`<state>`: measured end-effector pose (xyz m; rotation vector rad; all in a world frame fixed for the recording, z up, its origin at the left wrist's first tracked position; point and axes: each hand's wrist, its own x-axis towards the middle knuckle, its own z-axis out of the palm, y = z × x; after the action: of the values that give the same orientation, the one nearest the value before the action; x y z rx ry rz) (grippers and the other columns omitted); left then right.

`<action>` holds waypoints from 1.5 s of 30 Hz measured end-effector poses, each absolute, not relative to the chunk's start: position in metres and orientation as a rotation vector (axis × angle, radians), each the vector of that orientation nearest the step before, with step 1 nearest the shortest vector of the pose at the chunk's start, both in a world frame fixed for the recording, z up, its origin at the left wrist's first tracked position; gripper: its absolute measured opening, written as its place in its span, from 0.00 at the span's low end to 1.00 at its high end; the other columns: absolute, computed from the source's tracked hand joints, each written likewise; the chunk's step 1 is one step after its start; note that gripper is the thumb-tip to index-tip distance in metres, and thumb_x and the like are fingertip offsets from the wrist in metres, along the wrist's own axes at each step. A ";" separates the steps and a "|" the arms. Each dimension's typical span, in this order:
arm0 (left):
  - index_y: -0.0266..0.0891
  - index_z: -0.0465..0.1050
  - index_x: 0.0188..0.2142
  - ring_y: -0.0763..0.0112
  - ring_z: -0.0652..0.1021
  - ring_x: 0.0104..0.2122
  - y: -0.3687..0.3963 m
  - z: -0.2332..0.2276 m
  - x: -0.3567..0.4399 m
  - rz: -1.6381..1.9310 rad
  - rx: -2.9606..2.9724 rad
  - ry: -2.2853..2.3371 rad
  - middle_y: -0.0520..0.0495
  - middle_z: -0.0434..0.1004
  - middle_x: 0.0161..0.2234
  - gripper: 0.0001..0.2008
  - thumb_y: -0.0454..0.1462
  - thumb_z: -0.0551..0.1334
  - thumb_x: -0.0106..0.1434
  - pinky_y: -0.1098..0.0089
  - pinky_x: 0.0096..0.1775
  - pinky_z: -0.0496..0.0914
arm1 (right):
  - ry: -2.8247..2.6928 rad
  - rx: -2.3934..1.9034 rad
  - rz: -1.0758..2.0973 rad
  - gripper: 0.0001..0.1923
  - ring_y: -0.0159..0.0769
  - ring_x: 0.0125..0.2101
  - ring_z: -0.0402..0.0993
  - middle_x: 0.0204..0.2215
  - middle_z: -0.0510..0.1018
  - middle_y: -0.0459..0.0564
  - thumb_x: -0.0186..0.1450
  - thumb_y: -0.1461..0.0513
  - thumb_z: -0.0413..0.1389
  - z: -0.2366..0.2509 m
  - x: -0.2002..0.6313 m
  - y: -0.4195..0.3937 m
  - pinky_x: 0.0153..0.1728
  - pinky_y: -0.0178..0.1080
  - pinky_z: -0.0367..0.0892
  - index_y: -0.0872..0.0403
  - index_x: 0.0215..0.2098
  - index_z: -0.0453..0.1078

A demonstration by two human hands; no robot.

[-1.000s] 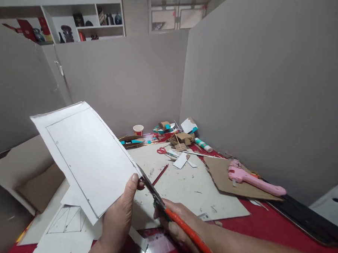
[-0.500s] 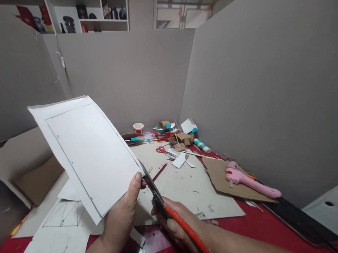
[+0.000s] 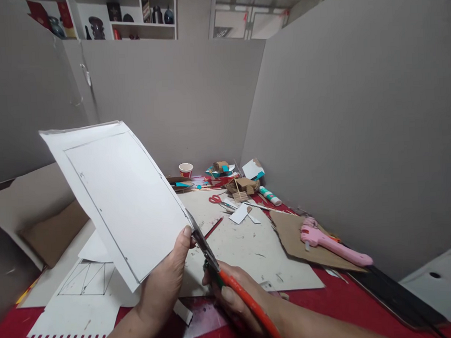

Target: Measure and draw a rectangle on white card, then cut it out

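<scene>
My left hand [image 3: 166, 271] grips the lower right edge of a white board [image 3: 118, 193], thumb on its face. Pencil lines outline a large rectangle on the board, which is tilted up above the table. My right hand [image 3: 238, 298] is wrapped round the orange-red handles of large shears [image 3: 246, 300]. Their dark metal blades [image 3: 202, 242] meet the board's right edge, just beside my left thumb. Beneath my hands lie a clear ruler [image 3: 202, 322] and a small white offcut [image 3: 184, 311]. Lower left, a torn notebook sheet [image 3: 78, 315] bears a drawn truss pattern.
A pink glue gun [image 3: 333, 244] rests on brown cardboard [image 3: 291, 236] at right. Red-handled scissors [image 3: 216, 200], paper scraps [image 3: 239, 213] and a pencil [image 3: 214, 228] lie on the pale work board [image 3: 248, 262]. Farther back stand a paper cup [image 3: 186, 169] and cardboard pieces [image 3: 244, 184]. Grey partitions enclose the table.
The view has shifted slightly, so the board appears a little higher and to the right. Both hands keep their holds, and the shears stay at nearly the same place on the board's edge.
</scene>
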<state>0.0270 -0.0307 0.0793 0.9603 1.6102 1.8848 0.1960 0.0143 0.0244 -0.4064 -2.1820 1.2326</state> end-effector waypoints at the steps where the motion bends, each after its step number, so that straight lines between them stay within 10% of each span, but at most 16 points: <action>1: 0.47 0.80 0.23 0.54 0.77 0.38 -0.031 0.079 0.027 1.841 1.014 1.633 0.47 0.79 0.28 0.13 0.51 0.71 0.49 0.57 0.63 0.50 | -2.178 -0.400 1.242 0.26 0.35 0.30 0.60 0.30 0.66 0.49 0.69 0.40 0.40 0.025 0.196 0.014 0.31 0.37 0.62 0.53 0.37 0.62; 45: 0.47 0.76 0.22 0.57 0.78 0.38 -0.034 0.081 0.026 1.573 1.236 1.707 0.48 0.81 0.31 0.20 0.56 0.59 0.58 0.57 0.56 0.62 | -2.030 -0.525 1.463 0.28 0.30 0.26 0.57 0.24 0.61 0.45 0.67 0.39 0.46 0.018 0.193 0.012 0.27 0.33 0.61 0.55 0.31 0.64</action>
<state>0.0262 -0.0339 0.0810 1.2361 1.7068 1.5727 0.1932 0.0118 0.0179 -0.5245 -2.0303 1.4632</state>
